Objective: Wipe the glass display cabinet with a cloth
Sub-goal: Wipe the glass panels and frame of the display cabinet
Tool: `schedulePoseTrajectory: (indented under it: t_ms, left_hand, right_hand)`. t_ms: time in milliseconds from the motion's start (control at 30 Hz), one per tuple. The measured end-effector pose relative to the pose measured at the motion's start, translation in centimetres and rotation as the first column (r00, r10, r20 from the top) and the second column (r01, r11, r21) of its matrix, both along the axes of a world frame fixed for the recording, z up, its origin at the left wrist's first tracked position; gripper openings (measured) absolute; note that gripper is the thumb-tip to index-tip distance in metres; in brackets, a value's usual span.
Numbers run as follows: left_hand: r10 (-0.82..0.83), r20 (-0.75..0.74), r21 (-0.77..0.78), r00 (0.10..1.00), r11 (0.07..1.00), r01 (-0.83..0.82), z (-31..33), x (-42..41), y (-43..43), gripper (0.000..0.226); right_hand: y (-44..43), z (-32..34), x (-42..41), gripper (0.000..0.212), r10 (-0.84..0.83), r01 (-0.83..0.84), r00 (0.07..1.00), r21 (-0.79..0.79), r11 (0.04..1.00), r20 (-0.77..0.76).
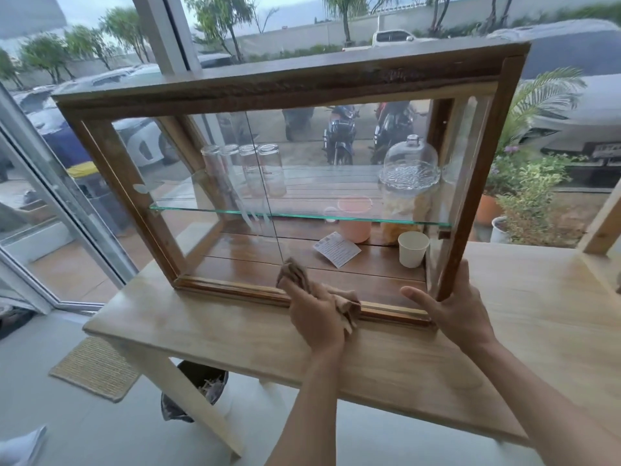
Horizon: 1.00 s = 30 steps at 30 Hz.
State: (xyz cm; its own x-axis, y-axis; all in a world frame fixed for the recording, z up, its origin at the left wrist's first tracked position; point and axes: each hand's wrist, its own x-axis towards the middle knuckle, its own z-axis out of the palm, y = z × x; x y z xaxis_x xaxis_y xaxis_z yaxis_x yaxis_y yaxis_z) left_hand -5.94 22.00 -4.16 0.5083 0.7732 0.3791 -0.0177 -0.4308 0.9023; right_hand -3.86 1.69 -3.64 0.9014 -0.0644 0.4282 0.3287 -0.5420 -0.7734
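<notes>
A wood-framed glass display cabinet [275, 85] stands on a pale wooden table [208, 331]. My left hand [316, 314] holds a crumpled brown cloth [302, 277] against the bottom of the front glass, just above the lower frame rail. My right hand [457, 304] grips the cabinet's right front post near its base, thumb on the front side and fingers round the edge. Inside, upturned drinking glasses [248, 169] and a domed glass jar [408, 176] sit on the glass shelf.
On the cabinet floor lie a paper cup [412, 248], a pink cup [354, 220] and a paper card [336, 248]. A bin [198, 395] and a woven mat [94, 368] are on the floor under and left of the table. Large windows stand behind.
</notes>
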Motion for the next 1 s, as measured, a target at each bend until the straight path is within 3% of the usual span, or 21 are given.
schedulePoseTrajectory:
  t_ms: [67,133,233,400,467,567,633,700,800,867,900,1000]
  left_hand:
    - [-0.017,-0.04,-0.087,0.999,0.996,0.013,0.0,-0.6,-1.0,0.037]
    - [-0.131,-0.032,-0.017,0.991,0.991,0.13,-0.2,-1.0,-3.2,0.032]
    - [-0.153,-0.031,0.103,0.988,0.982,0.156,0.1,-0.4,-2.3,0.027]
    - [-0.066,-0.104,-0.091,0.992,0.994,0.056,0.0,-0.9,-1.1,0.028]
    - [-0.159,-0.063,0.054,0.985,0.985,0.163,0.3,-1.0,-2.8,0.028]
    - [-0.178,-0.013,0.264,0.984,0.948,0.175,1.4,-0.3,-0.6,0.033]
    - [-0.099,-0.01,0.258,0.995,0.961,0.098,0.9,-0.1,1.9,0.038]
    - [-0.114,-0.054,0.239,0.992,0.963,0.123,0.1,-0.9,2.0,0.045]
    - [-0.336,-0.09,0.481,0.937,0.81,0.336,-0.4,-1.7,-1.0,0.031]
    - [-0.351,-0.104,0.593,0.931,0.729,0.341,0.5,-0.7,-0.7,0.022]
    - [-0.311,-0.084,0.58,0.947,0.757,0.301,0.8,-0.2,0.3,0.022]
    - [-0.125,-0.073,0.349,0.989,0.926,0.143,0.0,-0.5,2.5,0.037]
  right_hand:
    - [0.0,0.0,-0.1,0.069,-0.01,0.01,1.0,-0.004,1.0,-0.018]
    - [0.1,0.1,-0.2,0.069,-0.021,0.021,1.0,-0.004,1.0,-0.02]
    - [-0.1,0.4,-0.3,0.069,-0.02,0.019,0.999,-0.02,1.0,-0.034]
    - [0.0,0.7,-0.5,0.073,-0.012,0.011,0.999,-0.035,0.999,-0.037]
    - [0.1,0.6,-0.5,0.074,-0.012,0.01,0.999,-0.032,0.999,-0.036]
    - [-0.2,0.5,-0.5,0.075,0.001,-0.002,0.999,-0.035,0.999,-0.043]
    - [-0.3,0.5,-0.5,0.073,0.005,-0.006,0.999,-0.032,0.999,-0.041]
    - [-0.3,0.5,-0.5,0.071,0.01,-0.01,0.999,-0.019,1.0,-0.036]
    - [-0.2,0.5,-0.5,0.065,0.013,-0.014,0.999,-0.032,0.999,-0.034]
    - [-0.3,0.6,-0.4,0.064,0.017,-0.018,0.999,-0.038,0.999,-0.036]
    - [-0.3,0.7,-0.4,0.064,0.025,-0.026,0.999,-0.033,0.999,-0.038]
    - [-0.3,0.8,-0.4,0.065,0.036,-0.036,0.998,-0.004,0.999,-0.041]
